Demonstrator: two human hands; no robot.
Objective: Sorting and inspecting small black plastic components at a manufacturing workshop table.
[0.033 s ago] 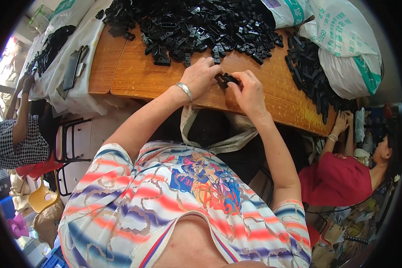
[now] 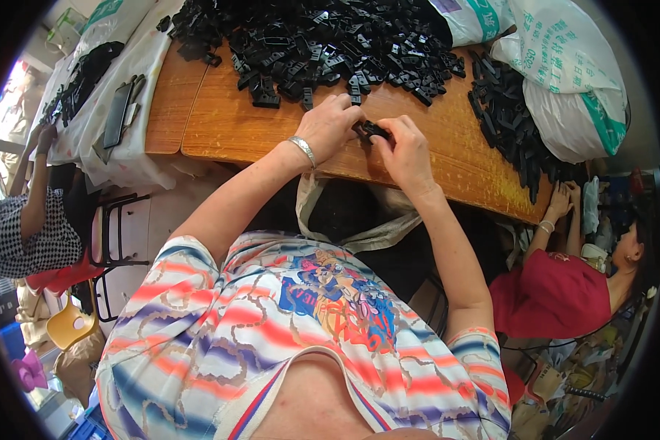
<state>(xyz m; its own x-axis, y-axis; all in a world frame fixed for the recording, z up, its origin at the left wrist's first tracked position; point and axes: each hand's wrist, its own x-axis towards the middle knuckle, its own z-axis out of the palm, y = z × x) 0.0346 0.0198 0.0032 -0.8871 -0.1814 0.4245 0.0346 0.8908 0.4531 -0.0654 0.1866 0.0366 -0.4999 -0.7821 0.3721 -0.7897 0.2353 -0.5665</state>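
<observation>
Over the front part of the wooden table (image 2: 257, 136), both of my hands are closed on a small black plastic part (image 2: 375, 130). My right hand (image 2: 411, 152) pinches its right end between thumb and fingers. My left hand (image 2: 330, 126), with a metal bracelet at the wrist, grips at the other end; its fingertips are partly hidden. Whether one piece or two joined pieces are held I cannot tell. Just beyond my hands lies a large heap of similar black plastic parts (image 2: 323, 51).
Long black pieces (image 2: 502, 121) are piled at the right, beside a white woven sack (image 2: 572, 88). To the left, a phone (image 2: 117, 114) lies on a covered table. A person in dark red (image 2: 557, 293) works at the right; another in a checked top (image 2: 29, 235) is at the far left.
My right hand has shifted very slightly left, closer to my left hand, and the black plastic part has tilted a little. My left hand stays nearly in place.
</observation>
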